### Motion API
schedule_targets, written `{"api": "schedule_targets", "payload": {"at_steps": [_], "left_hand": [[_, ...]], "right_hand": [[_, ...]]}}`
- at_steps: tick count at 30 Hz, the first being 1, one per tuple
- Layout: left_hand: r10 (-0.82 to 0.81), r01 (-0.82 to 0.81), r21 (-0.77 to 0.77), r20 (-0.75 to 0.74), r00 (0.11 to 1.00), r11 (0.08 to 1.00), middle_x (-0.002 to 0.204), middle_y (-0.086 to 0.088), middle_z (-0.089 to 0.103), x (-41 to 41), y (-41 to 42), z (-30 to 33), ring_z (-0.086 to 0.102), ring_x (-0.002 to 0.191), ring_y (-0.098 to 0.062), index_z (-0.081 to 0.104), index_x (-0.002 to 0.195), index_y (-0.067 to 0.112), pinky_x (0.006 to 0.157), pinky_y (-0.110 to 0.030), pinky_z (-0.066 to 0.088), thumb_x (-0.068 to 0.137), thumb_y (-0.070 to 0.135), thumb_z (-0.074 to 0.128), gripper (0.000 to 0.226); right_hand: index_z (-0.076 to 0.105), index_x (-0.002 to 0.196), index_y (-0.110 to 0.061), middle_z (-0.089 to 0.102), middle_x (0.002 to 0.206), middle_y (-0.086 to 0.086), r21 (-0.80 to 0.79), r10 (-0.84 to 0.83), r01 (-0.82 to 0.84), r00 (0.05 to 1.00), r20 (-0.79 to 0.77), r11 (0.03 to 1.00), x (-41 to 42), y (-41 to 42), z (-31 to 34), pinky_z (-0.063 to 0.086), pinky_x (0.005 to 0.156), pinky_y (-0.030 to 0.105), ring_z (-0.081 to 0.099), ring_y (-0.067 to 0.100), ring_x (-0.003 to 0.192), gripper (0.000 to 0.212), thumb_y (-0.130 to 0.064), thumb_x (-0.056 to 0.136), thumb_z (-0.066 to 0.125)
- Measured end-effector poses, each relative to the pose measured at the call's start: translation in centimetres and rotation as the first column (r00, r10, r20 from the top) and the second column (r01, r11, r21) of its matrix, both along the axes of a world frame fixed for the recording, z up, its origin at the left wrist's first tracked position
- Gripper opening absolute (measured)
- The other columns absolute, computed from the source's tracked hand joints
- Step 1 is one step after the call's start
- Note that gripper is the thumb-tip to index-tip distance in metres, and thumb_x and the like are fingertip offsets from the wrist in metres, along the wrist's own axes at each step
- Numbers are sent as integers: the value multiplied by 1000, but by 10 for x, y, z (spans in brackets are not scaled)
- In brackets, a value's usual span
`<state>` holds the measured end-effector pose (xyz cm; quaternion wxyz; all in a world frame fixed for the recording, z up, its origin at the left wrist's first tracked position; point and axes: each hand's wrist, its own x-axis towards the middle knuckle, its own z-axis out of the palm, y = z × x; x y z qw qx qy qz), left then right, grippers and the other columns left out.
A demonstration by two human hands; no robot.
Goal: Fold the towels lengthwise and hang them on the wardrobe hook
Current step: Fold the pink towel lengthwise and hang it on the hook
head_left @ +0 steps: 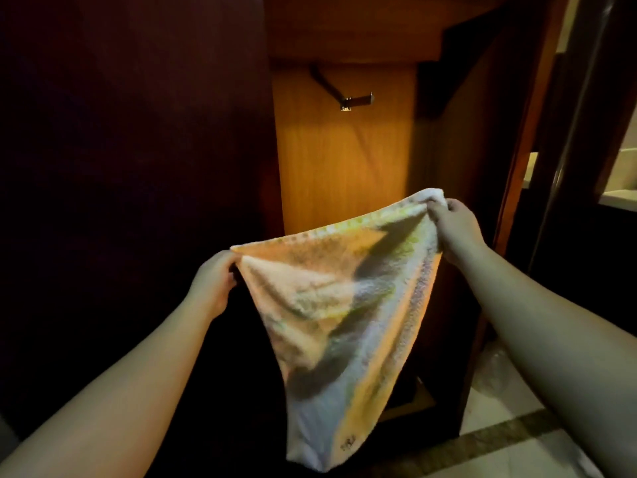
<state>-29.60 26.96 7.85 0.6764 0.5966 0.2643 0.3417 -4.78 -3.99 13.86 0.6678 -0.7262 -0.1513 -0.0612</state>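
Where fingers pinch the towel (344,305), its corners are hidden.

Person, head view: two forearms, bare to frame edge, unsleeved. Left hand (214,277) and right hand (455,225) ungloved; no markings seen.
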Motion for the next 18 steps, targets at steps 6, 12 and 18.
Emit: {"api": "schedule_targets", "payload": {"at_steps": [6,12,18], "left_hand": [[17,-1,-162,100,995,987,75,-6,76,13,-27,19,73,68,-19,72,86,9,53,-26,55,89,11,54,18],[121,-63,-404,121,985,913,65,-6,74,15,-60,11,73,56,-17,68,94,6,46,-28,55,91,10,60,10],[46,-36,-90,103,994,995,82,-1,77,13,-117,-7,74,70,-13,79,80,24,58,-29,58,93,22,57,25]], "right_hand": [[69,102,-7,75,84,11,132,126,-80,908,-399,988,1,15,-28,61,59,33,75,21,62,24,-22,85,74],[67,103,-4,77,87,16,309,279,-124,799,-532,943,-45,36,-56,63,72,47,77,30,77,29,-27,88,77],[70,87,-33,70,82,-14,-111,221,-229,972,-78,967,-115,53,-71,45,58,10,66,-3,79,38,-52,104,42]]}}
